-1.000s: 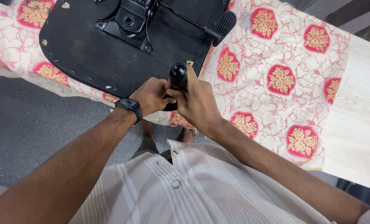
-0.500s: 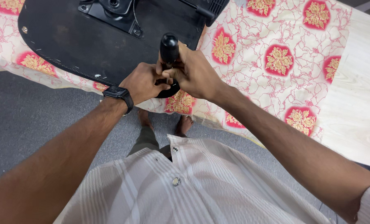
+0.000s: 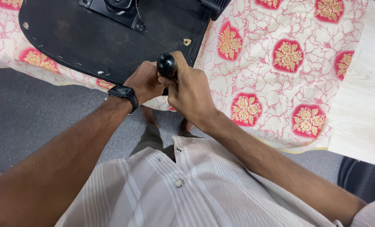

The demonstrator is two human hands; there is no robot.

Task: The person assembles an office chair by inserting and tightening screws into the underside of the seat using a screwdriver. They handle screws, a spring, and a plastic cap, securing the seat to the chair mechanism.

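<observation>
Gripping as before, the left hand [image 3: 147,82] and right hand [image 3: 191,91] stay clamped, fingers curled, on one black round-topped handle [image 3: 166,65] at the table edge, now nearer one upturned black seat base [image 3: 91,38]; six whole flower medallions show on one cloth [image 3: 254,63]

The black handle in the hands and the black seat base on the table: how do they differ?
The black handle is small, rounded and glossy; the seat base is wide, flat and matt. The left hand and right hand grip the handle, while the seat base lies on the flowered cloth. Both are black.
</observation>
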